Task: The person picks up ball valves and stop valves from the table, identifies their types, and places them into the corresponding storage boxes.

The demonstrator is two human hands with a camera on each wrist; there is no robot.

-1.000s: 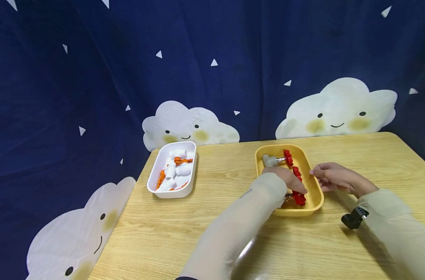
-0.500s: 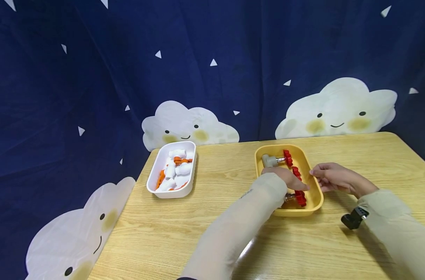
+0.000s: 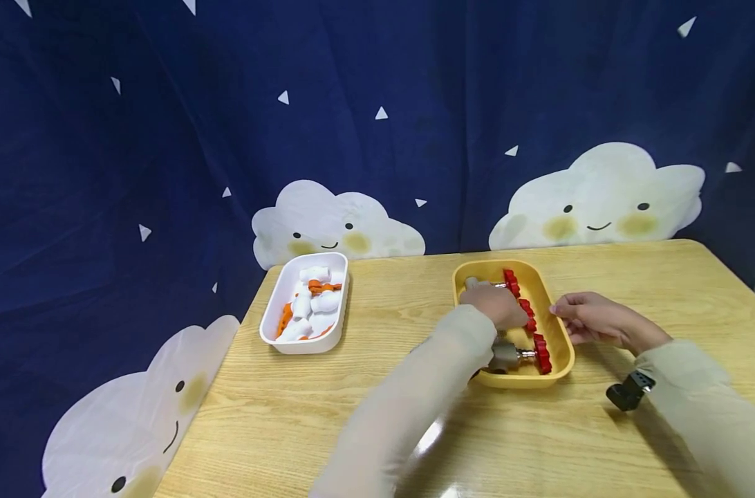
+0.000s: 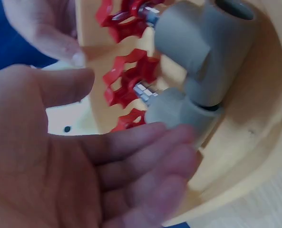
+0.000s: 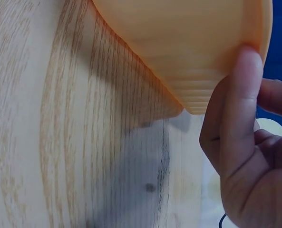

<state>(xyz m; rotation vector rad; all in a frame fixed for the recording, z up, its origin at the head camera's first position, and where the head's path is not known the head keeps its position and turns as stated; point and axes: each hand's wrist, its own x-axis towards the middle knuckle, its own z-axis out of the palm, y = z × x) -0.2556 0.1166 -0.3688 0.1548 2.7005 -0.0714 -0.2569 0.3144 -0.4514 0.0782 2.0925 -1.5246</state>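
Observation:
My left hand (image 3: 494, 304) is over the yellow tray (image 3: 566, 349), its fingers extended and loose. In the left wrist view, the fingertips (image 4: 179, 142) overlap the grey body of a middle valve (image 4: 171, 114); whether they touch it is unclear. Three grey valves with red handwheels lie side by side in the tray. The nearest valve (image 3: 508, 356) shows fully, while my hand partly covers the middle handwheel (image 3: 527, 315) and far valve (image 3: 511, 283). My right hand (image 3: 601, 321) pinches the tray's right rim between thumb and fingers.
A white tray (image 3: 335, 339) at the table's left back holds several white pipe fittings (image 3: 301, 304) and orange parts (image 3: 285, 318). A dark blue curtain with cloud prints (image 3: 337, 225) hangs behind the wooden table (image 3: 402, 332). A small black camera (image 3: 630, 391) sits at the right wrist.
My left hand has shifted away from the nearest valve toward the tray's far left, uncovering that valve's grey body. The nearest handwheel has moved slightly right. My right hand stays at the rim.

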